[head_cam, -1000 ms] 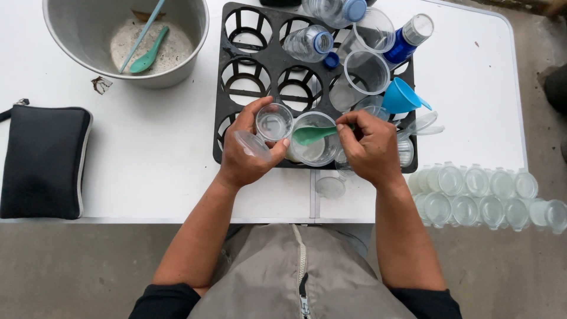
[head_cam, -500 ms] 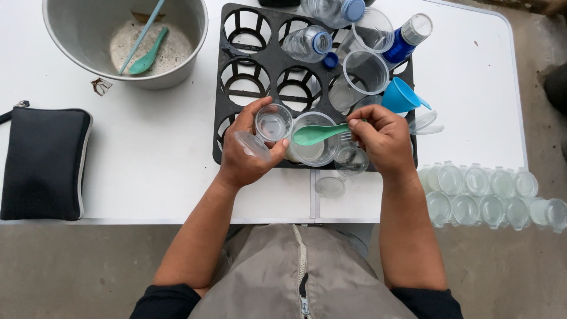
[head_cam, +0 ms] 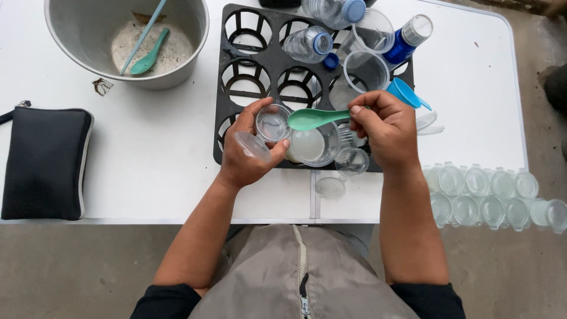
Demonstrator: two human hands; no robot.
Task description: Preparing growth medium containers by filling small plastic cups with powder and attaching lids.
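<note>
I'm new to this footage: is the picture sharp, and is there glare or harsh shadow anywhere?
Head view: soft, even light, only faint shadows; the green spoon in the right hand looks sharp; the clear cup in the left hand shows mild sheen.

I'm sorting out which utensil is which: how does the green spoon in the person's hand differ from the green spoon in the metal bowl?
The green plastic spoon in the right hand is gripped at its handle by the right hand and held level above the black crate, bowl pointing at the small clear cup in the left hand. The green spoon in the round metal bowl lies unheld on pale powder, angled beside a thin stick. Both look alike in colour and shape.
</note>
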